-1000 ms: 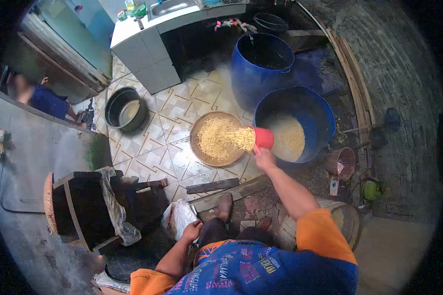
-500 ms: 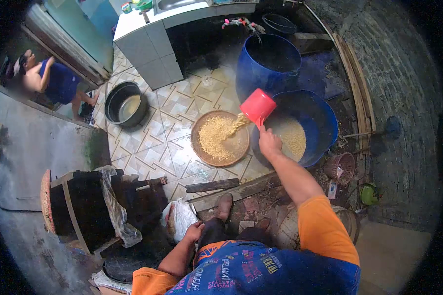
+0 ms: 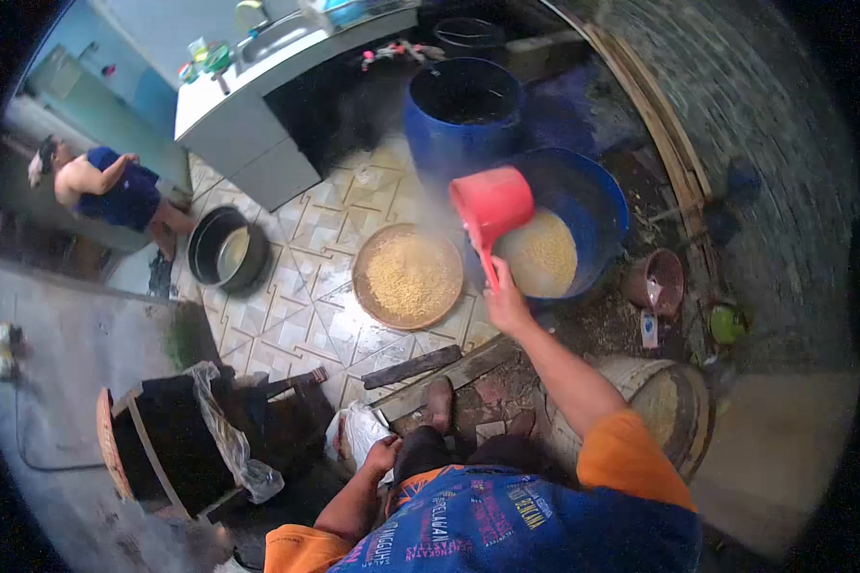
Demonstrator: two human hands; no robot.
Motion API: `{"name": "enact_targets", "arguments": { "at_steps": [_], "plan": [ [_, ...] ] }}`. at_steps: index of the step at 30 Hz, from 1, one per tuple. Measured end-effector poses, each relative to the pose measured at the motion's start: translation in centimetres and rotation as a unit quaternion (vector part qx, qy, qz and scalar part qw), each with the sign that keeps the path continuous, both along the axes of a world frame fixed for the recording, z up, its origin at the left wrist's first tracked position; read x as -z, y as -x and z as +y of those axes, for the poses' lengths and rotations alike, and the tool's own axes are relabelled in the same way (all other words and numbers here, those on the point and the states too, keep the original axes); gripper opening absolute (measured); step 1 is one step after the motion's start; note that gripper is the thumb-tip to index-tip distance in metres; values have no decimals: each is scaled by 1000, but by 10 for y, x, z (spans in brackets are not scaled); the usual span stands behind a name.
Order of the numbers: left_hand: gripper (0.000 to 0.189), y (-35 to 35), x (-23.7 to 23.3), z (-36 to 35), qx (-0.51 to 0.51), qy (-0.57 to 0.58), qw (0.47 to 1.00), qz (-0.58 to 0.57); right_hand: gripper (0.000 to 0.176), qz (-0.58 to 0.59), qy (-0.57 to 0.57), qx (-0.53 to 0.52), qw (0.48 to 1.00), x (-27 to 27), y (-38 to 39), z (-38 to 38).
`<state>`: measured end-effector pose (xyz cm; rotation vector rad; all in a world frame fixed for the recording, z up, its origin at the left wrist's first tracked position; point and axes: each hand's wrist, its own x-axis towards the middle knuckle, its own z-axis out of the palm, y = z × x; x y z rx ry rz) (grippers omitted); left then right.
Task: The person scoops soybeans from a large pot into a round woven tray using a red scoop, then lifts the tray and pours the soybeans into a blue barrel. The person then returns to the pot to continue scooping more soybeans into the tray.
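My right hand [image 3: 506,304] is wrapped round the handle of a red plastic dipper [image 3: 497,202]. The dipper is tilted, its mouth facing left, over the edge of a wide blue tub [image 3: 613,196]. Pale yellow beans or kernels [image 3: 549,258] lie in cloudy liquid inside that tub. Left of it, a round woven tray [image 3: 361,291] on the tiled floor bears a heap of the same yellow kernels [image 3: 406,277]. My left hand [image 3: 382,456] rests by my left knee with its fingers curled, beside a white sack [image 3: 361,430]; I see nothing in it.
A tall blue barrel [image 3: 459,134] stands behind the tub. A dark basin [image 3: 201,253] with some liquid sits at left; another person [image 3: 115,186] stands beyond it. Wood planks [image 3: 411,368] edge the tiles. A reddish basket [image 3: 657,282] and a large drum [image 3: 674,411] are at right.
Kernels were falling from the dipper onto the tray; now that stream has stopped. The dipper has turned in my right hand, and the tray's heap is larger. My view has shifted.
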<state>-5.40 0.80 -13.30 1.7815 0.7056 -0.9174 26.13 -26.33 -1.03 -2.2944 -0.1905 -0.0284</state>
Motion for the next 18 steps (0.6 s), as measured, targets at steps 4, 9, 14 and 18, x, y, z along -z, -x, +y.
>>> {"name": "enact_targets", "arguments": {
  "at_steps": [4, 9, 14, 18],
  "plan": [
    [47, -15, -13, -19, 61, -14, 998, -10, 51, 233, -529, 90, 811, -36, 79, -74],
    [45, -29, -4, -53, 268, -67, 959, -68, 47, 89, -516, 273, 807, -54, 182, -188],
    [39, -52, 33, -102, 461, 3, 880, -118, 25, -36, -493, 529, 690, 4, 276, -301],
    [42, -61, 3, -182, 509, 4, 857, -81, 24, 0, -395, 667, 631, 102, 372, -366]
  ]
}}
